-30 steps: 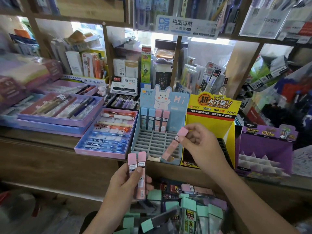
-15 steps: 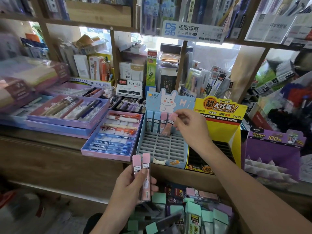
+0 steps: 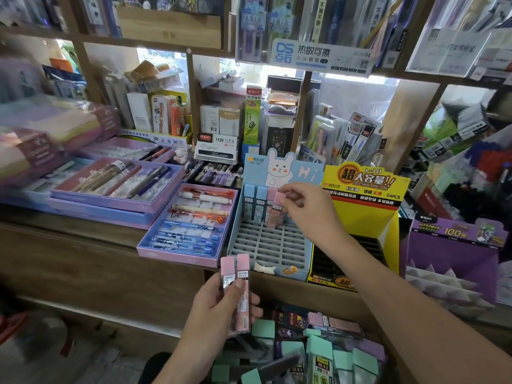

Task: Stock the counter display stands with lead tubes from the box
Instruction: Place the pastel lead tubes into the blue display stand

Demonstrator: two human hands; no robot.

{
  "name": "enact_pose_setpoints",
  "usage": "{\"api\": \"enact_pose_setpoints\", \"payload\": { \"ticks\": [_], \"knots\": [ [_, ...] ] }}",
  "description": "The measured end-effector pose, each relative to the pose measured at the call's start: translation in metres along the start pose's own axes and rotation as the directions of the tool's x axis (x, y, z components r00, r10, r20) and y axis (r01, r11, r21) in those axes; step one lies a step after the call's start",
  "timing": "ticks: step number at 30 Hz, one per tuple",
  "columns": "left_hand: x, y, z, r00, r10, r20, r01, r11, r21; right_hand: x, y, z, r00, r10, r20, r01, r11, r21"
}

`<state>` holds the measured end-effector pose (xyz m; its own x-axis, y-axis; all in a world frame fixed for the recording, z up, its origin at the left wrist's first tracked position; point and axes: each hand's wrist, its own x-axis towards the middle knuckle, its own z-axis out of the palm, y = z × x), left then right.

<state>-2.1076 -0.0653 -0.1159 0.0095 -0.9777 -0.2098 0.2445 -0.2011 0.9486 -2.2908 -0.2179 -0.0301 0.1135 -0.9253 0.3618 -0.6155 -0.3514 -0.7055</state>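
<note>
I had my left hand curled round two pink-capped clear plastic lead tubes, with the thumb pressed across their fronts. They stood upright and side by side, rising above those fingers. Below and to the right of them lay a heap of mint-capped lead tubes. Higher up, my right hand pinched a third pink lead tube by its cap between thumb and fingertips. Its lower end was at the back row of the pale-blue rabbit-topped cardboard display stand. Two blue-capped tubes stood just left of those fingertips. Beyond the hand sat a yellow cardboard stand, then a purple one.
</note>
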Motion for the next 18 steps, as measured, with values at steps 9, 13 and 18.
{"api": "enact_pose_setpoints", "payload": {
  "ticks": [9,13,18],
  "knots": [
    [-0.0012,0.0001,-0.0004,1.0,0.012,0.006,-0.012,0.999,0.037,-0.0057,-0.0063,0.0088,0.999,-0.037,0.029,0.04,0.994,-0.1],
    [-0.0016,0.0008,0.0,1.0,0.015,0.013,-0.016,0.999,0.047,-0.0066,-0.0076,0.0087,0.999,-0.019,0.03,0.021,0.997,-0.069],
    [-0.0024,0.0009,0.0006,1.0,0.024,0.009,-0.025,0.998,0.064,-0.0081,-0.0095,0.0058,0.999,-0.018,0.046,0.022,0.997,-0.081]
  ]
}}
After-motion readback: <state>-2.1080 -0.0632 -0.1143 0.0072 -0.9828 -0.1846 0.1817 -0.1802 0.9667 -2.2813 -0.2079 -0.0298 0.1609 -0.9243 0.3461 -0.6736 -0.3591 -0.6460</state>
